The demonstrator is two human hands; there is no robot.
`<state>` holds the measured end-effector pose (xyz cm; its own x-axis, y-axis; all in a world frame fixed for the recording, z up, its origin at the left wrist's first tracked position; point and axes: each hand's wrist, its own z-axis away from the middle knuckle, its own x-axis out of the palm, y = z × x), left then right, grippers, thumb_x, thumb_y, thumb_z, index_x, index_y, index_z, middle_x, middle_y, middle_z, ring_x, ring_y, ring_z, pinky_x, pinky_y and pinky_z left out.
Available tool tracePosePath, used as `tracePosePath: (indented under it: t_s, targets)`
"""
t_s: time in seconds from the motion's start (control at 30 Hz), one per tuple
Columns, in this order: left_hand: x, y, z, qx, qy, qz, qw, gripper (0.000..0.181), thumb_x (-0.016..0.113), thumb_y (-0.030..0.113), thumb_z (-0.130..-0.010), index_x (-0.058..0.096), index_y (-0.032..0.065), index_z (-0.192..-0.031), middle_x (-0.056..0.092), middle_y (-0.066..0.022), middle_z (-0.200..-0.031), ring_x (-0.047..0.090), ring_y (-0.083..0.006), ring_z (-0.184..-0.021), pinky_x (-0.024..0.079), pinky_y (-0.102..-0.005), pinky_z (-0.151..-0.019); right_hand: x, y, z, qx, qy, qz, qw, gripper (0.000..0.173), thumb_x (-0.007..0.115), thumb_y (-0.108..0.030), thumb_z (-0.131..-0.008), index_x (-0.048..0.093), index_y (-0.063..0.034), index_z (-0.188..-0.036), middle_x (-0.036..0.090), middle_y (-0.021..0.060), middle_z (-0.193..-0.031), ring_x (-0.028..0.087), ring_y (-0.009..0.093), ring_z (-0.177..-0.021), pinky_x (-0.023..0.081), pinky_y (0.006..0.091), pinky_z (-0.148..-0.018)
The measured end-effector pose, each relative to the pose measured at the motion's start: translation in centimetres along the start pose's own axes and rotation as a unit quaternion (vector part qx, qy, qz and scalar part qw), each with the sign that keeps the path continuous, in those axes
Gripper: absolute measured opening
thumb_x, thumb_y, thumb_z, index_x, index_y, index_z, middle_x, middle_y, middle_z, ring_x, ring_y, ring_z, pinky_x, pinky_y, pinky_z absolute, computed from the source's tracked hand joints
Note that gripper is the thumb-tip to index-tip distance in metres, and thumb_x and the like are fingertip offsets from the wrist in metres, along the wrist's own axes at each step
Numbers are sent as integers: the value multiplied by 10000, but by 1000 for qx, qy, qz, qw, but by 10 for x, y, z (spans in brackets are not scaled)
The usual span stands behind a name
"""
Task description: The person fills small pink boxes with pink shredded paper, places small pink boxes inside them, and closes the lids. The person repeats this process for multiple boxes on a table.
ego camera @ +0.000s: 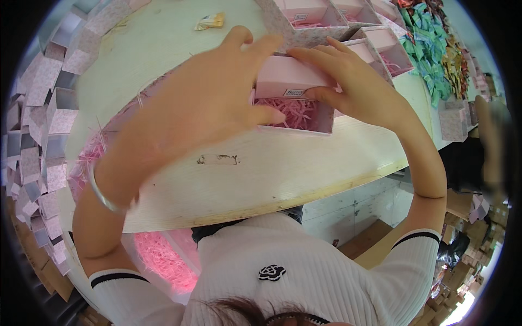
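In front of me on the table sits a floral-patterned cardboard box (326,118). A pink cardboard insert (293,75) with a small printed label fills its far part, and pink shredded paper (299,114) lies in its near part. My right hand (346,79) grips the insert's right end, thumb on the front by the label and fingers behind. Blurred, my left hand (228,81) is at the box's left end with its fingers spread. Its thumb is over the shredded paper; whether it touches the box is unclear.
More floral boxes (314,38) with pink inserts stand behind. A small wrapped packet (210,21) lies on the table (228,183). Green packets (426,45) are heaped at far right. Stacked boxes (34,163) line the left. Below the table is a container of pink shreds (163,261).
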<state>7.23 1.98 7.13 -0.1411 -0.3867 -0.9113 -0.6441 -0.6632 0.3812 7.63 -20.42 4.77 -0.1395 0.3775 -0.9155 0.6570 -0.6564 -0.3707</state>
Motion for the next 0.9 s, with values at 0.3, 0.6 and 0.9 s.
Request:
tracePosePath:
  t_s: [0.3,0.6,0.9]
  targets:
    - [10,36,7,117,-40,104,987,324,683,269,-720,603,33,-927,601,-105,-855,568,-260,-704,469,-329,-611,-2,-4,-1,-13,1,9,1000,475,638,-164,-745,485,-37,-1178,572,147,-1048,531,303,-1013,279,462,-1017]
    - [-9,-17,-25,-161,-99,208,960,464,580,308,-841,476,42,-1205,561,-57,-978,496,-72,-614,433,-198,-571,-8,-2,2,42,-15,-37,998,454,580,-200,-824,456,-40,-1230,562,127,-1122,548,257,-1006,169,443,-1078]
    - [6,-36,-47,-164,-247,297,908,410,625,300,-803,496,46,-1098,560,-35,-855,509,-80,-584,419,-218,-498,1,-2,-1,46,-5,-14,999,468,614,-147,-773,474,-26,-1203,569,132,-1030,533,266,-1007,165,467,-1075]
